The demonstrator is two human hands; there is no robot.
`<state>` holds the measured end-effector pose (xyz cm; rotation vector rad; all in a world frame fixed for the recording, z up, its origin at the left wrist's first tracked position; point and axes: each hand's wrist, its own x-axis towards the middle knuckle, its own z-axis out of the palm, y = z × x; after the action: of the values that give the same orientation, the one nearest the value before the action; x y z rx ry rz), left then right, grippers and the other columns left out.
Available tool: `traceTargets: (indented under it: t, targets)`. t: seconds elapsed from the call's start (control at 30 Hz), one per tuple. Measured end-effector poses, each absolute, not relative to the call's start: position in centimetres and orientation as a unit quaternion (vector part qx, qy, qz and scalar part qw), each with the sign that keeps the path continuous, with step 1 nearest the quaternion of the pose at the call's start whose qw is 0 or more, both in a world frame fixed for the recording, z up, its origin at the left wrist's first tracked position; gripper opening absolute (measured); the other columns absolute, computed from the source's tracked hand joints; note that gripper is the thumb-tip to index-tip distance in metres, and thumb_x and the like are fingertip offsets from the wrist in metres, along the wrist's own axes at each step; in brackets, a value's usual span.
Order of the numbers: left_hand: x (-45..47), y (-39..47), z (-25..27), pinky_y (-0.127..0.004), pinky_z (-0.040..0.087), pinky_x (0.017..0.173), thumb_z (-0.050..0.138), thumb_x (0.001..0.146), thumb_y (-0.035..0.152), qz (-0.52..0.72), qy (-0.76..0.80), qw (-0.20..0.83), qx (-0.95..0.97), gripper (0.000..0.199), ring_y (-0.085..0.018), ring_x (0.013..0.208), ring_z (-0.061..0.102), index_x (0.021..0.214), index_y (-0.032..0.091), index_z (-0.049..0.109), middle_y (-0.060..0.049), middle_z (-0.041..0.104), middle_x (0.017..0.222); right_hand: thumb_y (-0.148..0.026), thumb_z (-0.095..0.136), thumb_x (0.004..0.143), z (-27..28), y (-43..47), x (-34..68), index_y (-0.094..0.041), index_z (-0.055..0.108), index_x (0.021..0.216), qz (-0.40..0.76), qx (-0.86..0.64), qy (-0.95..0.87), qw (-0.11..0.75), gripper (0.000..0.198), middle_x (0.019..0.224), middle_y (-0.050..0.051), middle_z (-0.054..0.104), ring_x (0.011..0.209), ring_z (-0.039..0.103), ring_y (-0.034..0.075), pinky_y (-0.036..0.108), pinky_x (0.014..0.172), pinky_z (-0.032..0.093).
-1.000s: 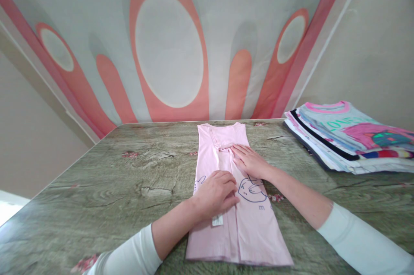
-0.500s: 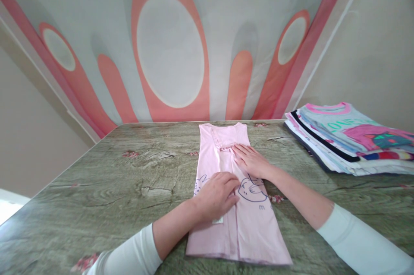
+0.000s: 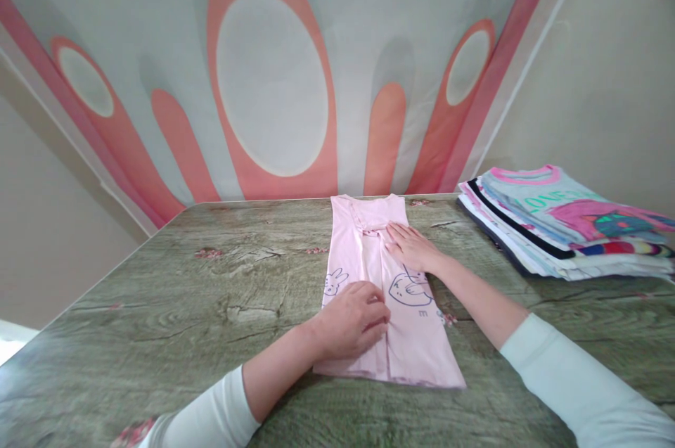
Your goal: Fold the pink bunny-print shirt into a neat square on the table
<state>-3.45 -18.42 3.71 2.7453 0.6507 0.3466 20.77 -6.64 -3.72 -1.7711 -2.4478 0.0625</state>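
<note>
A pink shirt [image 3: 416, 353] with navy cartoon line drawings lies lengthwise on the table in front of me, its sides folded in so that their edges meet along the middle. My right hand [image 3: 411, 245] rests flat on the upper right part, fingers stretched out toward the folded-in neckline. Over the lower left half is my left hand [image 3: 356, 320], palm down with fingers loosely bent and slightly apart. Its fingertips are near the middle seam, and no cloth shows gripped between them. What lies under this palm is hidden.
A stack of folded clothes [image 3: 527, 240] stands at the right; its top shirt [image 3: 567, 198] is grey with a pink neckline. The wood-patterned table [image 3: 174, 314] ends at a wall [image 3: 369, 12] with coral shapes.
The pink shirt has slid away from me and slightly right, its lower hem now farther up. My right hand has moved along with it; my left hand has stayed nearly in place.
</note>
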Motion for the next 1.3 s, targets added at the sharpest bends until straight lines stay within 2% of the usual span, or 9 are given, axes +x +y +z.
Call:
traceTargets:
  t: [0.13,0.3,0.4,0.6,0.8,0.93,1.3]
  targets:
    - [-3.6,-18.2,3.5,-0.032,0.037,0.093,0.047,0.089,0.027,0.120,0.207,0.174,0.955,0.016,-0.019,0.100,0.050,0.091,0.019,0.061,-0.007,0.054,0.104,-0.053,0.012,0.090,-3.8,-5.5,21.4,-0.012,0.021,0.143,0.022,-0.596,-0.801,0.049,0.068,0.149,0.006,0.018,0.136,0.016,0.022,0.039,0.111,0.013]
    - [-3.3,-18.1,3.2,-0.033,0.035,0.098,0.043,0.090,0.022,0.147,0.234,0.166,0.947,0.024,-0.020,0.110,0.046,0.111,0.017,0.054,-0.009,0.052,0.115,-0.054,0.012,0.090,-4.2,-5.1,21.7,-0.013,0.021,0.143,0.011,-0.598,-0.799,0.061,0.067,0.149,0.005,0.017,0.136,0.016,0.021,0.038,0.111,0.011]
    - [-3.2,-18.2,3.4,-0.031,0.033,0.098,0.041,0.091,0.018,0.132,0.209,0.177,0.953,0.021,-0.018,0.109,0.047,0.103,0.017,0.057,-0.006,0.056,0.110,-0.053,0.012,0.090,-4.2,-5.2,21.7,-0.013,0.021,0.143,0.009,-0.599,-0.798,0.062,0.067,0.149,0.005,0.018,0.136,0.016,0.021,0.037,0.111,0.011]
    - [-3.6,-17.9,3.3,-0.028,0.039,0.088,0.045,0.090,0.020,0.104,0.167,0.203,0.959,0.019,-0.015,0.092,0.056,0.096,0.019,0.063,-0.004,0.062,0.097,-0.054,0.012,0.089,-4.0,-5.2,21.7,-0.014,0.021,0.143,0.016,-0.602,-0.796,0.056,0.068,0.149,0.004,0.017,0.136,0.015,0.021,0.038,0.111,0.012]
    - [-3.7,-18.0,2.6,-0.034,0.036,0.094,0.047,0.087,0.019,0.108,0.145,0.163,0.970,0.026,-0.020,0.107,0.051,0.110,0.019,0.059,-0.007,0.058,0.114,-0.054,0.013,0.089,-3.7,-5.3,21.7,-0.014,0.021,0.143,0.023,-0.604,-0.795,0.055,0.068,0.149,0.004,0.016,0.136,0.015,0.021,0.038,0.111,0.013]
    - [-4.2,-18.6,3.1,-0.035,0.034,0.096,0.052,0.079,0.011,0.084,0.102,0.172,0.976,0.030,-0.020,0.110,0.049,0.106,0.021,0.060,-0.005,0.058,0.114,-0.054,0.013,0.089,-3.5,-5.3,21.7,-0.013,0.021,0.143,0.029,-0.603,-0.795,0.054,0.068,0.149,0.005,0.017,0.136,0.015,0.021,0.038,0.111,0.013]
    - [-4.2,-19.4,3.0,-0.034,0.037,0.090,0.049,0.077,0.007,0.109,0.173,0.212,0.956,0.032,-0.020,0.098,0.050,0.105,0.020,0.061,-0.006,0.058,0.102,-0.053,0.015,0.089,-3.4,-5.4,21.7,-0.013,0.023,0.142,0.022,-0.599,-0.798,0.058,0.067,0.149,0.005,0.018,0.136,0.016,0.020,0.037,0.111,0.013]
